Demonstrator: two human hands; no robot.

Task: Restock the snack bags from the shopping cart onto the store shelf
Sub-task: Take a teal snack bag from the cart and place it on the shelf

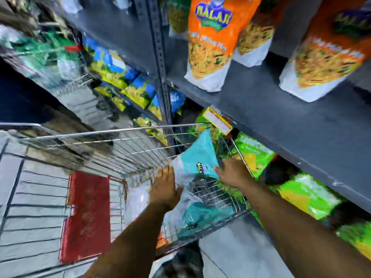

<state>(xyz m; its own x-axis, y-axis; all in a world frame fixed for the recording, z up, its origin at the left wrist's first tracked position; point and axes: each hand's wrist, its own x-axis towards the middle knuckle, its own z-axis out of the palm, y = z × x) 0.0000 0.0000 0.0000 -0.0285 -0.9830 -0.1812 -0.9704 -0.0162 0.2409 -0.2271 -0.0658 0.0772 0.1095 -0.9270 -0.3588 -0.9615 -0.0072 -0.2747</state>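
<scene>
A teal and white snack bag [197,157] stands tilted in the right end of the wire shopping cart [112,131]. My left hand [165,187] grips its left edge and my right hand [232,173] holds its right edge, both low inside the cart. Another teal bag [196,215] lies under it against the cart wall. The grey store shelf [281,115] runs to the right, carrying orange and white snack bags [210,41]. The picture is blurred.
Green and orange bags [255,151] fill the lower shelf beside the cart. Blue and yellow bags [128,77] sit on the shelf further left, past a grey upright post [160,57]. A red flap [86,215] covers the cart's child seat. Grey floor tiles lie below.
</scene>
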